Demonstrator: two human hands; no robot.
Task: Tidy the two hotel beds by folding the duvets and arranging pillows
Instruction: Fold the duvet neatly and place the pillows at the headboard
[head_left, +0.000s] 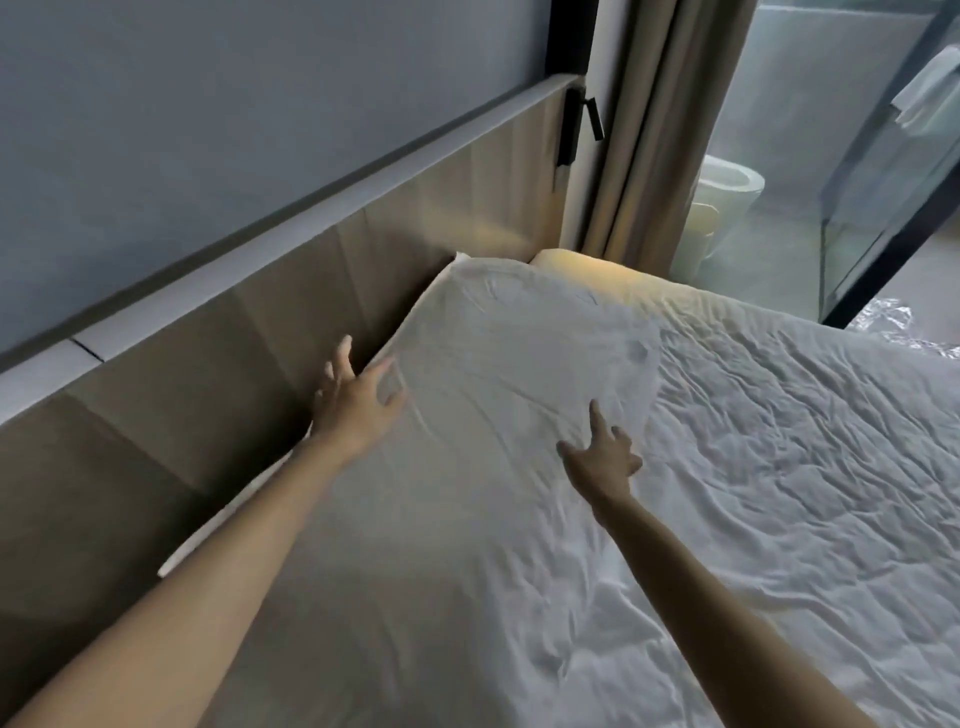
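Both my arms stretch long over the bed, because the pillow (519, 353) belongs flat at the far left, tight along the headboard (208, 374), with the wrinkled duvet (779, 467) spread to its right. My right hand (602, 460) is low over the pillow's near part, fingers spread wide and holding nothing, I judge to smooth it. A little farther, my left hand (358, 402) lies open-fingered at the pillow's left edge, just beside the headboard, gripping nothing.
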